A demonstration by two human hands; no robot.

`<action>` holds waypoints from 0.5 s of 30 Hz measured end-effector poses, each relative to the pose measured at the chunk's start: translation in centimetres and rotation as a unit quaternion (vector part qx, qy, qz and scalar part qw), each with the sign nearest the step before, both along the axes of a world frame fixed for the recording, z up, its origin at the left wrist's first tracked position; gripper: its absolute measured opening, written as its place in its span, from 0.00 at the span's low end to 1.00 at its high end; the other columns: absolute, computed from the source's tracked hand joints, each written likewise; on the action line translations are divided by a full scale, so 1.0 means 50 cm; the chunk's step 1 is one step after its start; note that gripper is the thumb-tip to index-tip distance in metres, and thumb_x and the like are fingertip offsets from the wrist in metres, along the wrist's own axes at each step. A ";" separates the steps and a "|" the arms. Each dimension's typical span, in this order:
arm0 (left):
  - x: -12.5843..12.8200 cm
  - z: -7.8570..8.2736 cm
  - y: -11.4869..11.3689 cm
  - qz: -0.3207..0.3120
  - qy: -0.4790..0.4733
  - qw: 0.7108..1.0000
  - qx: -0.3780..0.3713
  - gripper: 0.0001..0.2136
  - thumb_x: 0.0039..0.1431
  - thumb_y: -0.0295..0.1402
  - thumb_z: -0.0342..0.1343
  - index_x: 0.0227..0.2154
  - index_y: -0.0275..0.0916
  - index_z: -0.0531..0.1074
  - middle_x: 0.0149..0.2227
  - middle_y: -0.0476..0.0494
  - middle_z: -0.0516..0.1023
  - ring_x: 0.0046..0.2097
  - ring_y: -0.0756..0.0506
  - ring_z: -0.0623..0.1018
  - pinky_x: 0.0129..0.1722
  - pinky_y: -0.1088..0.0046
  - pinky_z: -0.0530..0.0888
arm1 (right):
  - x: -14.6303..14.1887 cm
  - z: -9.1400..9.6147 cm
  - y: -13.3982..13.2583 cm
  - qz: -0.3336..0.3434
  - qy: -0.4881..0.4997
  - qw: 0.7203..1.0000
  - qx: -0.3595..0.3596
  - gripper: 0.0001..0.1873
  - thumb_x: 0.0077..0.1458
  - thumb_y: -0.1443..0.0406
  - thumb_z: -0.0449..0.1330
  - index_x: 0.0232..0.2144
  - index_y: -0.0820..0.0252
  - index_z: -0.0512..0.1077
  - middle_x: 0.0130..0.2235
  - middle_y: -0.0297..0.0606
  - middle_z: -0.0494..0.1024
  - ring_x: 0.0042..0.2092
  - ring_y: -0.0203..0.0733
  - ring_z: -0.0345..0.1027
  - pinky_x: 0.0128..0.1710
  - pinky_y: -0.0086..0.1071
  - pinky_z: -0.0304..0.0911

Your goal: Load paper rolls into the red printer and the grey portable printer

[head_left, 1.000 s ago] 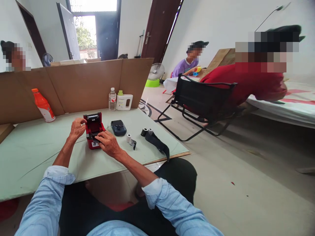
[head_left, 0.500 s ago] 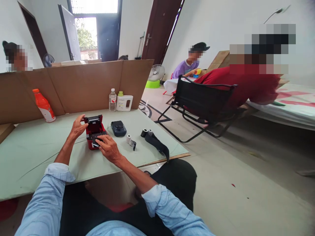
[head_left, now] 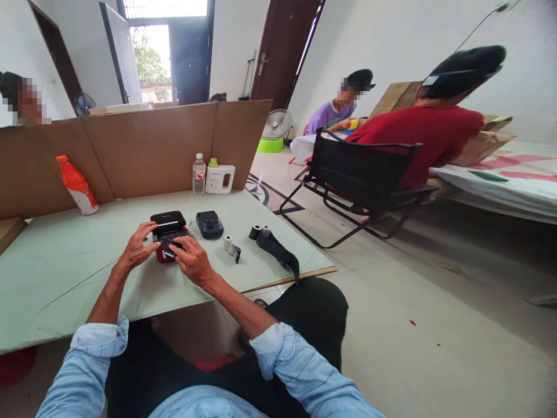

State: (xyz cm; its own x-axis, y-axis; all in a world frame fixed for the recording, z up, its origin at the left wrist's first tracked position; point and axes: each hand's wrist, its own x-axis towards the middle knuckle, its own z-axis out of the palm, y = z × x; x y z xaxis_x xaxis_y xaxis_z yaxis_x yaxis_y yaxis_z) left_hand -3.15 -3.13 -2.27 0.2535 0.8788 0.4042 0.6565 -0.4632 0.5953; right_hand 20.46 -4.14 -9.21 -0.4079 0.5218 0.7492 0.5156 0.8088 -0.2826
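A small red and black thermal printer (head_left: 167, 218) stands on the table before me, its black lid lowered but a gap showing in front of it. My left hand (head_left: 138, 247) grips the printer's left side, fingers near the lid's edge and thumb low at the front. Across the printer's front, my right hand (head_left: 191, 258) has its fingertips on a black shiny strip (head_left: 167, 253) coming out of it. To the right lie a dark portable printer (head_left: 209, 224), a small white paper roll (head_left: 227, 241) with a printed tail, and a black roll (head_left: 255, 232) with a long unwound strip (head_left: 278, 253).
A cardboard screen (head_left: 152, 130) borders the table's back. Before it stand an orange bottle (head_left: 77, 186), a clear bottle (head_left: 199, 174) and a white jug (head_left: 220, 178). A person in red sits in a black folding chair (head_left: 359, 168) at right; another wears purple.
The printer's lid has swung down from upright toward the body. My left hand has shifted from the lid's top to the printer's side; my right hand stays at the front.
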 end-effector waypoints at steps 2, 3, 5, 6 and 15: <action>-0.004 -0.004 -0.007 -0.013 0.017 1.000 -0.007 0.28 0.57 0.38 0.63 0.62 0.44 0.74 0.69 0.35 0.69 0.67 0.34 0.73 0.56 0.53 0.80 | -0.001 0.000 0.000 -0.002 0.004 1.000 0.009 0.20 0.61 0.73 0.61 0.53 0.56 0.81 0.55 0.49 0.78 0.58 0.52 0.71 0.63 0.52 0.69; -0.005 -0.006 -0.009 -0.015 0.028 0.999 -0.008 0.29 0.56 0.37 0.64 0.62 0.44 0.73 0.70 0.35 0.68 0.68 0.34 0.72 0.57 0.52 0.80 | -0.001 0.000 0.000 -0.002 0.006 1.000 0.012 0.19 0.62 0.73 0.61 0.53 0.56 0.81 0.55 0.49 0.78 0.58 0.52 0.71 0.62 0.51 0.69; -0.004 -0.013 -0.012 -0.012 0.049 0.999 -0.002 0.31 0.54 0.36 0.65 0.63 0.43 0.72 0.70 0.34 0.68 0.69 0.33 0.71 0.61 0.50 0.78 | -0.002 0.000 -0.002 -0.002 0.007 1.000 0.014 0.19 0.63 0.73 0.60 0.53 0.57 0.81 0.54 0.49 0.79 0.57 0.52 0.72 0.62 0.51 0.70; -0.002 -0.017 -0.012 -0.008 0.057 0.998 0.006 0.32 0.53 0.35 0.66 0.63 0.43 0.72 0.70 0.34 0.68 0.69 0.33 0.71 0.63 0.49 0.76 | -0.003 0.000 -0.003 -0.001 0.006 1.000 0.013 0.19 0.63 0.73 0.60 0.53 0.57 0.81 0.54 0.49 0.79 0.57 0.52 0.71 0.62 0.51 0.69; 0.026 -0.047 -0.014 0.056 0.072 0.994 0.064 0.27 0.55 0.33 0.64 0.59 0.42 0.73 0.69 0.34 0.70 0.69 0.34 0.72 0.69 0.51 0.72 | 0.020 0.021 0.012 -0.032 0.003 0.999 -0.037 0.30 0.63 0.62 0.68 0.65 0.59 0.71 0.65 0.55 0.73 0.65 0.59 0.67 0.66 0.56 0.65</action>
State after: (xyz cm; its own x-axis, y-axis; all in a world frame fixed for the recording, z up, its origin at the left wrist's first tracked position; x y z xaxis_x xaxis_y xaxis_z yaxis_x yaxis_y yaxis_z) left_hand -1.84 -3.83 -4.65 0.2208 0.8482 0.4815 0.7822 -0.4489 0.4321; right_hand 21.47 -3.55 -8.17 -0.3672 0.6006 0.7103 0.5645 0.7508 -0.3430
